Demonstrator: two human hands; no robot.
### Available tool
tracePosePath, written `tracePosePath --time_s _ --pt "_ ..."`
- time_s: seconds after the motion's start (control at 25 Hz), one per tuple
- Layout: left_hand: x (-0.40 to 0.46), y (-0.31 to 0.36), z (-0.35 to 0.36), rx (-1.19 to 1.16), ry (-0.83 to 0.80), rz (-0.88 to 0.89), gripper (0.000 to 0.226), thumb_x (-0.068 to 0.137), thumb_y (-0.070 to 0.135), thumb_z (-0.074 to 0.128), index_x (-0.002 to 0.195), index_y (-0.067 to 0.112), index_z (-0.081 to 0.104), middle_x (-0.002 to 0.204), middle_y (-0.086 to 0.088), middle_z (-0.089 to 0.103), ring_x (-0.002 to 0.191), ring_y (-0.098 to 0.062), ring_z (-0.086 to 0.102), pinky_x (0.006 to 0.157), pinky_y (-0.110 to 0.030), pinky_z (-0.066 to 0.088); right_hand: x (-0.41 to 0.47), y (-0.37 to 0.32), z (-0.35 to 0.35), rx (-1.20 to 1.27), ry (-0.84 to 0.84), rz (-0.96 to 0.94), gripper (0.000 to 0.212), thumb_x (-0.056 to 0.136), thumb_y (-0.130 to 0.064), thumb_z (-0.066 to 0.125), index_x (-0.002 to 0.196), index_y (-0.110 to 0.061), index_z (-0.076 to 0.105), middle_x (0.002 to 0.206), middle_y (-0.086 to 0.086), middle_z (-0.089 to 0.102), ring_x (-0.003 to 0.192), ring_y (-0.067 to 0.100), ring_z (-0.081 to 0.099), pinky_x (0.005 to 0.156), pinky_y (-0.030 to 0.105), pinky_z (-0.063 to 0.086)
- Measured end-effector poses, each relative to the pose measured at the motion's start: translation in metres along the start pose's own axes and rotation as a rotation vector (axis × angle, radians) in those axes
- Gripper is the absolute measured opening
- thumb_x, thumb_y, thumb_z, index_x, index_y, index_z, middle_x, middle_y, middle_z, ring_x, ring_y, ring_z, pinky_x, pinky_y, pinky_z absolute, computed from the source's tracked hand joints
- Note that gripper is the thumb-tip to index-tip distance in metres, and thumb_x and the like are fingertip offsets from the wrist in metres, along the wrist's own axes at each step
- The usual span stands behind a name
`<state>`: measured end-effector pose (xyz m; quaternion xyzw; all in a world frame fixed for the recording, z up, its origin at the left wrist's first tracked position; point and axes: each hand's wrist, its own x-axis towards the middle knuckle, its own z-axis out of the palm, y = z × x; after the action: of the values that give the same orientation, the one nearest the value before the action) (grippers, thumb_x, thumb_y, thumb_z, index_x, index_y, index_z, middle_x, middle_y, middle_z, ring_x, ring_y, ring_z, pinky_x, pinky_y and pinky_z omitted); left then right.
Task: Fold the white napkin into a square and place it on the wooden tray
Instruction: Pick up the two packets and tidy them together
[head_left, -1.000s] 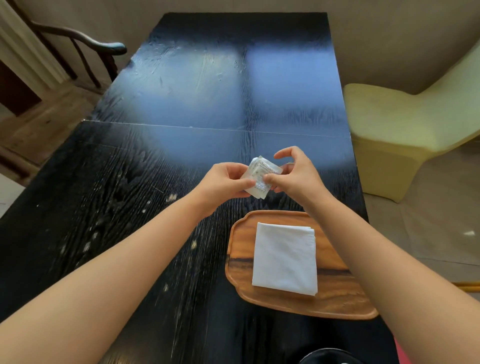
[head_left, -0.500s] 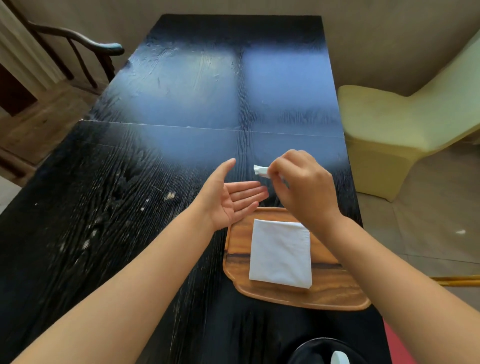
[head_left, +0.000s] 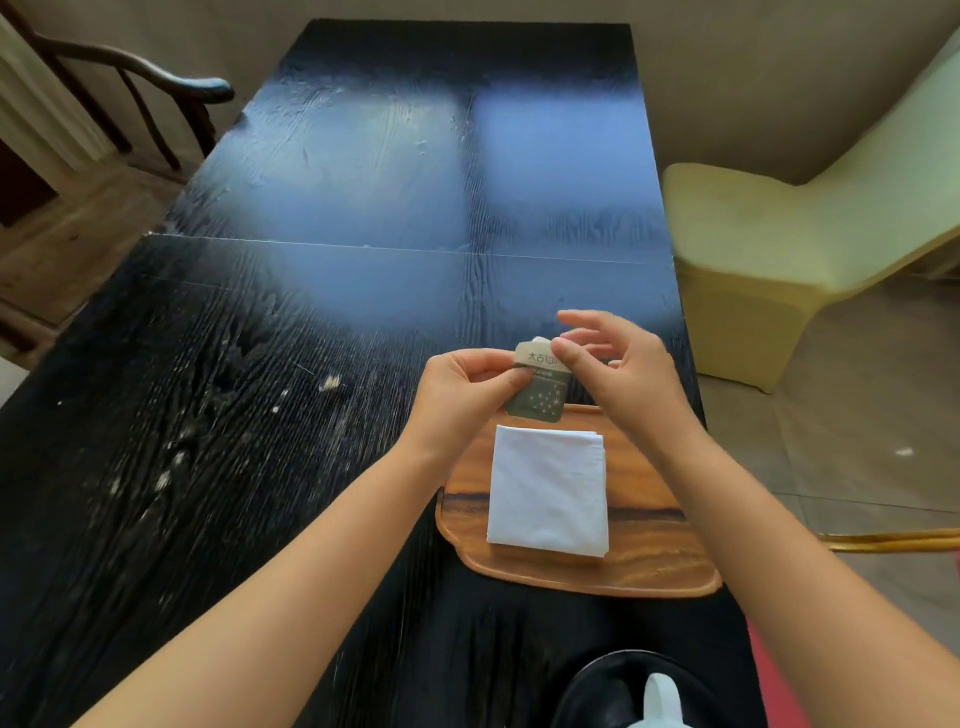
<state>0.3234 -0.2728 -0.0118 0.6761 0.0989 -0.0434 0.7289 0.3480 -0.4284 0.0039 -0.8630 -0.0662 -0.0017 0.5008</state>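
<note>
The white napkin (head_left: 548, 493) lies folded into a square on the wooden tray (head_left: 644, 561), which sits near the table's right front. Above the tray's far edge, both hands hold a small printed packet (head_left: 537, 397), grey-green below with a pale top strip. My left hand (head_left: 462, 395) pinches its left side. My right hand (head_left: 613, 364) grips its top right corner with thumb and forefinger, the other fingers spread.
The long black wooden table (head_left: 311, 338) stretches away ahead. A pale yellow chair (head_left: 779, 244) stands to the right, a dark wooden chair (head_left: 156, 88) at the far left. A black dish holding a pale object (head_left: 660, 701) sits at the bottom edge.
Half a second ago my left hand was open, palm up, while the right held the packet alone. Now the left hand has closed on the packet and it hangs upright between both hands.
</note>
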Motion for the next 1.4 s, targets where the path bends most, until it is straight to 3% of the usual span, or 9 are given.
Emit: tracePosePath --time_s 0.12,0.2,0.52,0.68,0.76,0.92,1.08,1.24,1.4 --pt "-0.009 -0.004 0.008 0.036 -0.01 0.004 0.013 0.081 0.001 0.067 0.086 0.011 0.073 0.075 0.002 0.073 0.071 -0.009 0.07 0.062 -0.017 0.054 0.0 0.001 -0.009 0.152 -0.107 0.132 0.005 0.081 -0.016 0.069 0.084 -0.014 0.072 0.081 0.006 0.072 0.077 0.013 0.068 0.07 0.028 0.055" --pt "-0.014 -0.007 0.014 0.017 0.009 -0.033 0.01 0.082 0.004 0.067 0.089 0.009 0.072 0.08 -0.004 0.073 0.071 -0.008 0.07 0.062 -0.018 0.055 -0.005 0.005 -0.012 0.172 -0.099 0.135 0.009 0.081 -0.01 0.068 0.075 -0.016 0.071 0.075 0.003 0.071 0.068 0.008 0.065 0.064 0.024 0.054" --pt "-0.037 -0.019 0.041 0.099 -0.023 0.005 0.009 0.086 0.011 0.064 0.09 0.01 0.072 0.078 -0.002 0.074 0.069 -0.018 0.072 0.062 -0.024 0.057 -0.01 0.018 -0.044 0.128 -0.113 0.152 0.017 0.082 -0.004 0.065 0.072 -0.017 0.069 0.069 0.006 0.068 0.06 0.008 0.059 0.059 0.018 0.051" --pt "-0.05 -0.025 0.069 0.089 -0.082 -0.019 0.015 0.089 0.011 0.06 0.095 0.003 0.07 0.079 -0.005 0.072 0.067 -0.011 0.071 0.06 -0.019 0.055 -0.012 0.028 -0.072 0.041 -0.181 0.169 0.019 0.081 -0.003 0.065 0.07 -0.018 0.069 0.068 0.005 0.067 0.057 0.003 0.058 0.056 0.015 0.048" --pt "-0.059 -0.036 0.075 0.28 -0.061 0.042 0.02 0.09 0.017 0.059 0.106 0.009 0.068 0.089 -0.001 0.072 0.078 -0.007 0.069 0.069 -0.02 0.053 -0.012 0.04 -0.083 -0.031 -0.207 0.201 0.016 0.081 -0.005 0.066 0.071 -0.017 0.07 0.069 0.003 0.067 0.059 0.004 0.058 0.058 0.018 0.048" --pt "-0.077 -0.057 0.08 0.73 -0.053 0.408 0.029 0.086 0.016 0.055 0.115 0.016 0.06 0.104 0.004 0.062 0.092 -0.01 0.056 0.079 -0.023 0.047 -0.023 0.074 -0.078 -0.16 -0.361 0.285 0.023 0.081 -0.007 0.066 0.066 -0.025 0.069 0.064 0.0 0.065 0.059 0.012 0.058 0.063 0.03 0.05" --pt "-0.087 -0.073 0.101 1.107 -0.241 0.569 0.033 0.073 0.019 0.056 0.104 0.012 0.065 0.098 -0.007 0.064 0.084 -0.025 0.061 0.063 -0.034 0.052 -0.035 0.095 -0.062 -0.219 -0.363 0.322 0.023 0.081 -0.012 0.066 0.066 -0.03 0.067 0.071 0.0 0.066 0.064 0.011 0.058 0.067 0.031 0.05" --pt "-0.09 -0.082 0.115 1.273 -0.242 0.552 0.028 0.065 0.025 0.066 0.091 0.017 0.067 0.086 0.0 0.063 0.074 -0.019 0.06 0.054 -0.026 0.047 -0.039 0.097 -0.053 -0.325 -0.285 0.237 0.012 0.083 -0.014 0.064 0.076 -0.022 0.07 0.082 0.001 0.067 0.076 0.012 0.059 0.069 0.024 0.043" --pt "-0.092 -0.085 0.123 1.294 -0.246 0.516 0.034 0.064 0.027 0.071 0.095 0.018 0.067 0.087 0.002 0.062 0.074 -0.016 0.059 0.055 -0.027 0.047 -0.042 0.099 -0.051 -0.444 -0.244 0.129 0.01 0.083 -0.017 0.062 0.081 -0.021 0.07 0.087 -0.001 0.065 0.085 0.016 0.057 0.076 0.036 0.049"
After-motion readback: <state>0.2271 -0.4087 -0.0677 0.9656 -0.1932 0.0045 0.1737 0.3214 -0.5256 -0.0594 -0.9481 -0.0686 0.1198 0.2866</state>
